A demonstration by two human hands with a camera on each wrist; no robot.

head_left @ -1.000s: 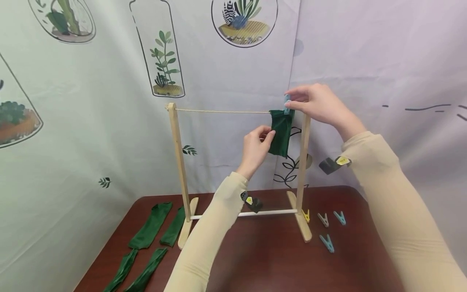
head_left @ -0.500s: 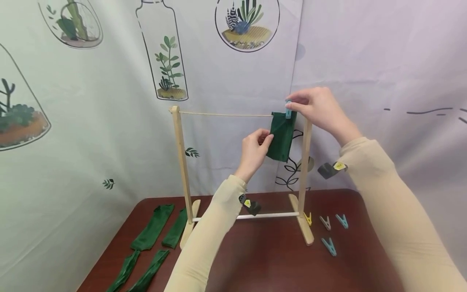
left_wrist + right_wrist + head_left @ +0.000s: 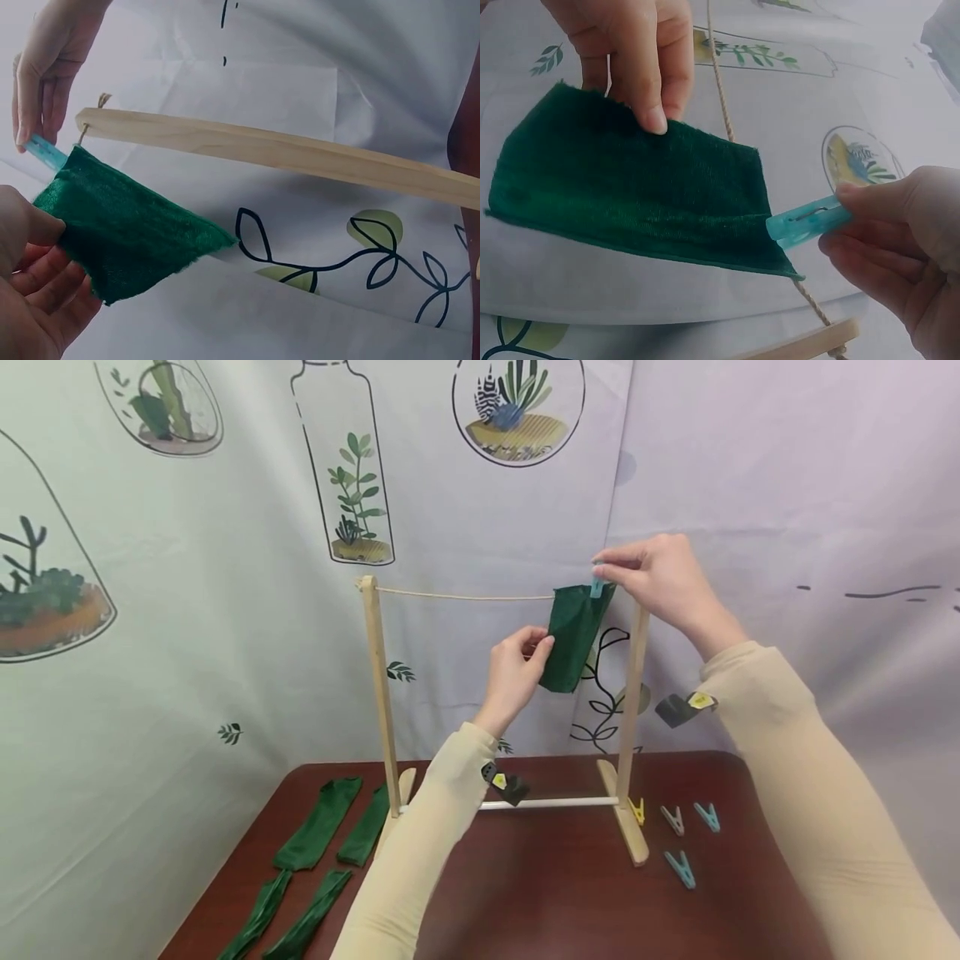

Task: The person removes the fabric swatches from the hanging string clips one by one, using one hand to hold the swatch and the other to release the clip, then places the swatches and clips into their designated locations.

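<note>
A green cloth point(image 3: 573, 639) hangs at the right end of the string point(image 3: 465, 597) on a small wooden rack. My right hand point(image 3: 663, 581) pinches a light blue clothespin point(image 3: 810, 219) between thumb and fingers. In the right wrist view the clothespin's tip sits over the cloth's top edge, near one corner. My left hand point(image 3: 517, 668) pinches the cloth's left edge between thumb and fingers, about halfway down. The left wrist view shows the cloth point(image 3: 135, 225) slanting away from the left hand's fingers, with the clothespin point(image 3: 46, 153) at its upper corner.
Several green cloth pieces point(image 3: 318, 827) lie on the dark red table point(image 3: 540, 893) at the left. On the right lie a yellow clothespin point(image 3: 637, 811), a beige one point(image 3: 673, 820) and two blue ones point(image 3: 681, 869). The rack's right post point(image 3: 633, 702) stands just beside the hanging cloth.
My left hand has drawn the cloth's lower part slightly left, so it hangs more slanted. The right hand keeps its pinch on the clothespin at the top edge. The head view has shifted slightly.
</note>
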